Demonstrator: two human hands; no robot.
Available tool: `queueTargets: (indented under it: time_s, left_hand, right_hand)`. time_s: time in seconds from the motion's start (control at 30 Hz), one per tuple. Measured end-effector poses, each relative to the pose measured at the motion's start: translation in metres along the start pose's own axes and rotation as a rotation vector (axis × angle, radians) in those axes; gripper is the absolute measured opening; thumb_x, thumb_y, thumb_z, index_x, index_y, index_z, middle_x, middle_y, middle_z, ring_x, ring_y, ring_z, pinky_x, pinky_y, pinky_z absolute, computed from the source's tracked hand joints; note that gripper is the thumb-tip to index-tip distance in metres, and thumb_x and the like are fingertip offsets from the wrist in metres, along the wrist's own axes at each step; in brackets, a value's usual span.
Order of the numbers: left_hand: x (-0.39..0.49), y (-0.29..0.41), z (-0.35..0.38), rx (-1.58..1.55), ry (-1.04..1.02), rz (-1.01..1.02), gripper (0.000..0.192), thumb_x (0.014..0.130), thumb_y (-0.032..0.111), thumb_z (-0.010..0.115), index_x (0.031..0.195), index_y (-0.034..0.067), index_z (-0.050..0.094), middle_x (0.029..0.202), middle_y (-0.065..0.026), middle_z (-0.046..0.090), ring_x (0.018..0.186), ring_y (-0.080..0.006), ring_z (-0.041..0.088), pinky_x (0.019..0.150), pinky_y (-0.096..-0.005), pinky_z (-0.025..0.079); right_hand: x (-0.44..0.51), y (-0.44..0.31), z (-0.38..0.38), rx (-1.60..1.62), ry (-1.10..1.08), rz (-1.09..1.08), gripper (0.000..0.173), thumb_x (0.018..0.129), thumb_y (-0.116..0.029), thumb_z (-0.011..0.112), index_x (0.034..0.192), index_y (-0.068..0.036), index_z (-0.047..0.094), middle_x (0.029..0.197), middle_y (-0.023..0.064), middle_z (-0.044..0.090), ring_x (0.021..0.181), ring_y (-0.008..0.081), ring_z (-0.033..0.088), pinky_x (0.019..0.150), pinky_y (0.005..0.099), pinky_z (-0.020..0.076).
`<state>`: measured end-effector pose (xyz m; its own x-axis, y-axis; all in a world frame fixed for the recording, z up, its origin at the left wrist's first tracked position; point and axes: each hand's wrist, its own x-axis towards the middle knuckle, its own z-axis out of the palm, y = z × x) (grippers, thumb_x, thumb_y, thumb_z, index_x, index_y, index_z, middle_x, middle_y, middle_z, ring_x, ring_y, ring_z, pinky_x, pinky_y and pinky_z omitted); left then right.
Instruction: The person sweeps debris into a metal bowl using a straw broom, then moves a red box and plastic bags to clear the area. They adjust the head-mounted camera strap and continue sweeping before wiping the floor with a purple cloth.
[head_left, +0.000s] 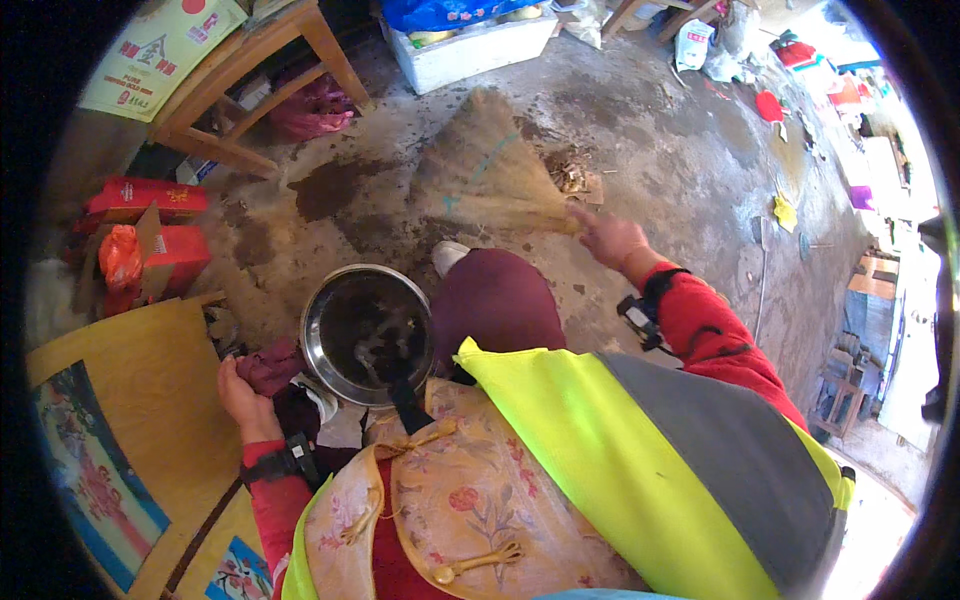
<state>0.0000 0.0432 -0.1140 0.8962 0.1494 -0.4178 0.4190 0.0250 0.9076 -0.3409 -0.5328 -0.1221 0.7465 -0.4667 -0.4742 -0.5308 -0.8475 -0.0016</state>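
Note:
My right hand grips the narrow end of a fan-shaped straw broom with teal stitching. Its bristles spread over the stained concrete floor, slightly blurred. Beside the broom lies a small heap of brown debris. My left hand is closed on a maroon cloth at the left, its fingers partly hidden. Between that hand and my knee sits a round metal basin containing dark liquid. A dark strap hangs at the basin's near rim.
A wooden cabinet stands close on the left, with red boxes beyond it. A wooden stool and a white foam box stand farther out. A red paddle and a yellow item lie on the floor at right.

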Motion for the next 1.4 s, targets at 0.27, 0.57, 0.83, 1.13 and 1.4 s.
queueTargets:
  time_s: [0.27,0.57,0.83,1.13,1.4]
  left_hand:
    - [-0.025,0.016,-0.026,-0.088,-0.024,-0.099,0.013,0.091,0.017,0.054,0.091,0.005,0.058,0.082,-0.0052,0.060,0.075,-0.0186,0.060,0.071,-0.0331,0.052]
    - [-0.017,0.004,-0.051,-0.058,-0.037,-0.073,0.016,0.092,0.018,0.052,0.088,0.004,0.058,0.083,-0.0064,0.062,0.074,-0.0200,0.062,0.068,-0.0342,0.052]
    - [-0.023,0.003,-0.036,-0.141,-0.028,0.057,0.015,0.089,0.018,0.053,0.084,0.005,0.059,0.081,-0.0064,0.062,0.071,-0.0202,0.061,0.065,-0.0363,0.051]
    - [-0.017,-0.004,-0.032,-0.241,0.078,0.053,0.010,0.087,0.014,0.056,0.092,0.005,0.059,0.084,-0.0068,0.061,0.077,-0.0193,0.058,0.067,-0.0337,0.049]
    - [-0.034,0.011,0.007,-0.148,0.059,0.241,0.007,0.089,0.011,0.055,0.094,0.005,0.058,0.083,-0.0052,0.060,0.075,-0.0160,0.056,0.072,-0.0294,0.046]
  right_hand:
    - [-0.069,0.112,-0.010,-0.222,-0.219,0.218,0.053,0.092,-0.039,0.049,0.142,-0.029,0.034,0.094,0.0161,0.066,0.086,0.0338,0.066,0.070,0.0462,0.0527]
    - [-0.127,0.161,-0.077,-0.262,-0.116,0.289,0.053,0.092,-0.038,0.048,0.142,-0.028,0.034,0.095,0.0193,0.066,0.086,0.0367,0.065,0.074,0.0483,0.0505]
    - [-0.105,0.083,-0.024,-0.251,-0.187,0.000,0.052,0.087,-0.033,0.054,0.138,-0.028,0.040,0.089,0.0151,0.067,0.081,0.0343,0.066,0.069,0.0476,0.0521]
    - [-0.122,0.129,-0.096,-0.222,0.038,0.229,0.045,0.076,-0.036,0.068,0.112,-0.010,0.058,0.094,0.0144,0.067,0.093,0.0342,0.064,0.078,0.0467,0.0516]
    - [-0.029,0.058,-0.238,-0.621,-0.238,0.111,0.029,0.046,-0.015,0.080,0.074,-0.008,0.073,0.080,0.0127,0.070,0.081,0.0308,0.069,0.066,0.0420,0.0545]
